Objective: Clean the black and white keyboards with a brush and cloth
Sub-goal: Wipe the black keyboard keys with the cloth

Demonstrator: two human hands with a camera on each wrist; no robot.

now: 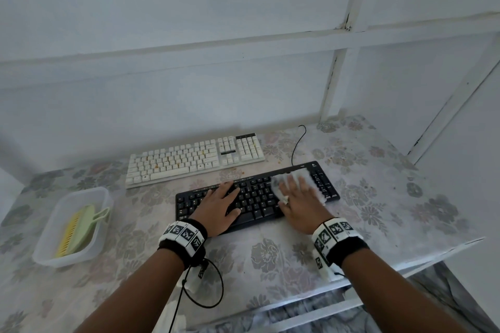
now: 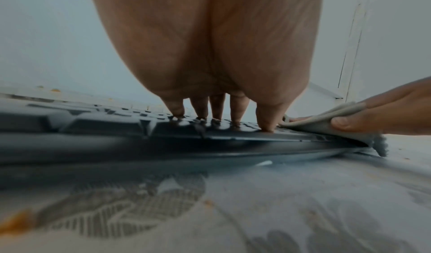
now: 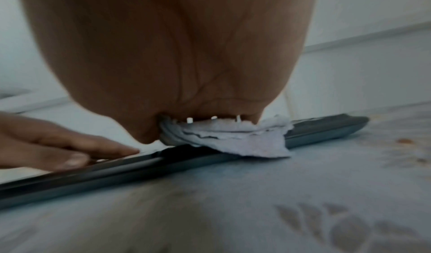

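Note:
The black keyboard (image 1: 254, 200) lies near the table's front, with the white keyboard (image 1: 194, 161) behind it, speckled with orange crumbs. My left hand (image 1: 219, 205) lies flat on the black keyboard's left half, its fingertips (image 2: 217, 113) resting on the keys. My right hand (image 1: 300, 197) presses a white cloth (image 1: 297, 177) flat onto the keyboard's right half. In the right wrist view the cloth (image 3: 245, 142) spills out from under the palm over the keyboard's front edge (image 3: 326, 133). The green and yellow brush (image 1: 77, 228) lies in a clear tub at the left.
The clear plastic tub (image 1: 54, 254) sits on the flowered tablecloth (image 1: 270, 254) at the left. A black cable (image 1: 296, 143) runs from the black keyboard toward the back wall. Crumbs dot the cloth (image 3: 405, 141) near the keyboard. The table's edge (image 1: 433, 254) drops off at the right front.

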